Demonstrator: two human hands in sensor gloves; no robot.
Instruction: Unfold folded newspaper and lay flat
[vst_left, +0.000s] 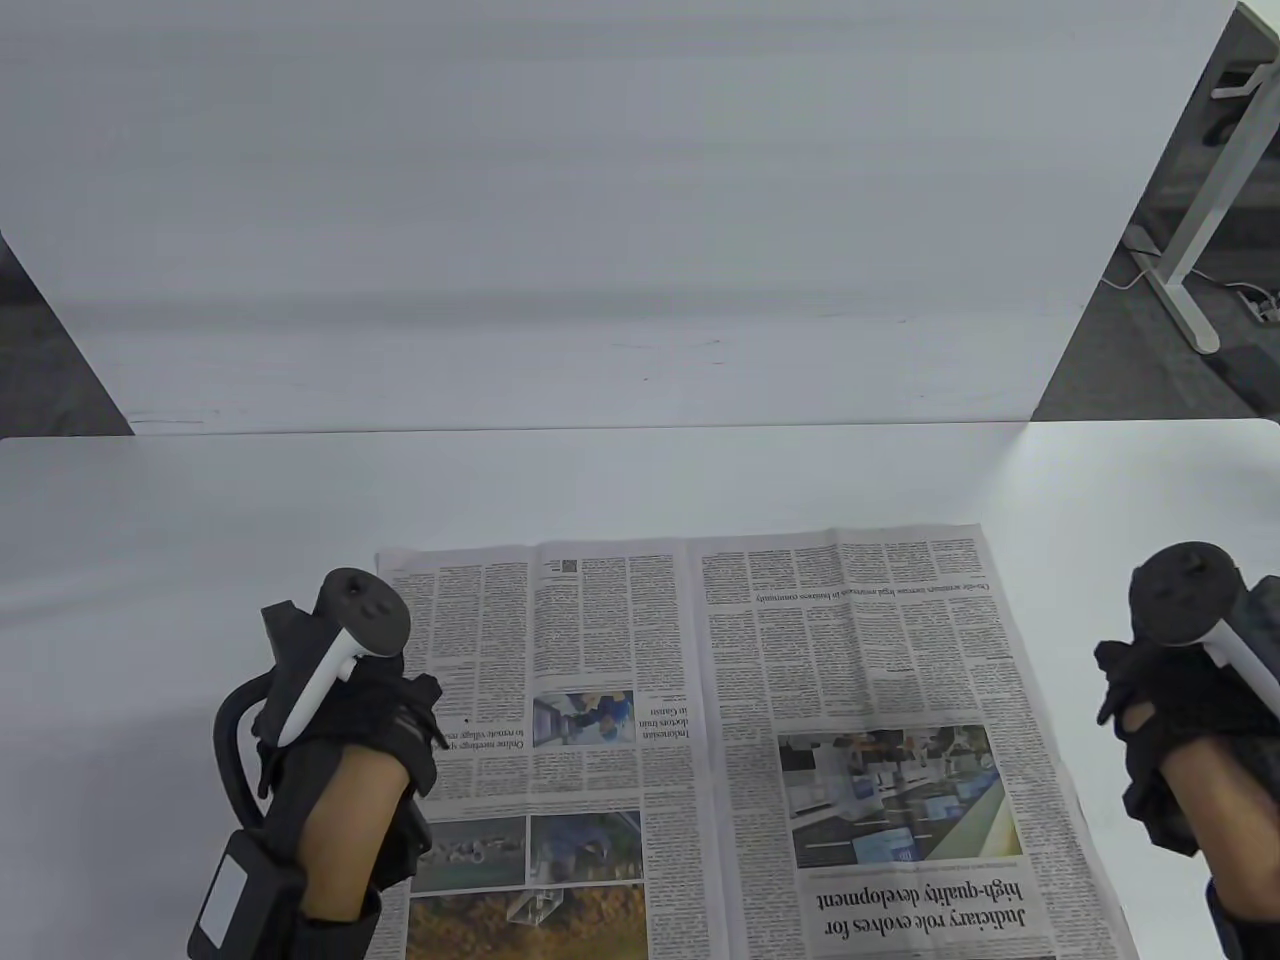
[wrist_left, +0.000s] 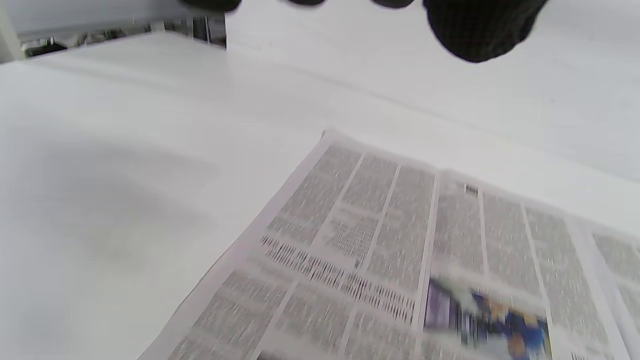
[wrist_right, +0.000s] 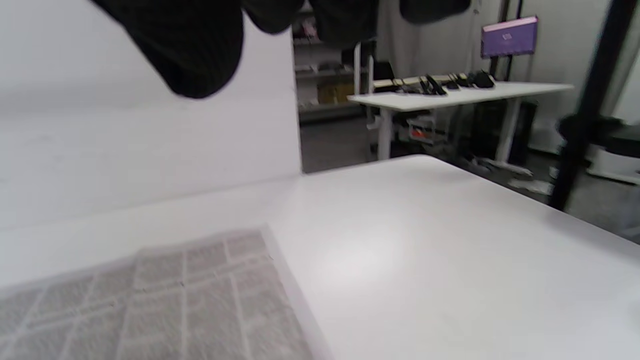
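Newspaper (vst_left: 740, 740) flat, upside-down headline: "Judiciary role evolves for high-quality development".

The table view looks steeply down from the person's side onto the white table (vst_left: 200, 520), facing a white back panel (vst_left: 600, 200). The left wrist view sits low and close above the newspaper (wrist_left: 400, 260), tilted toward that sheet's far left corner. The right wrist view, equally low (and blurred), faces across the table's right part toward another desk (wrist_right: 450, 95) in the room. All three views share the newspaper's far edge and the tabletop.
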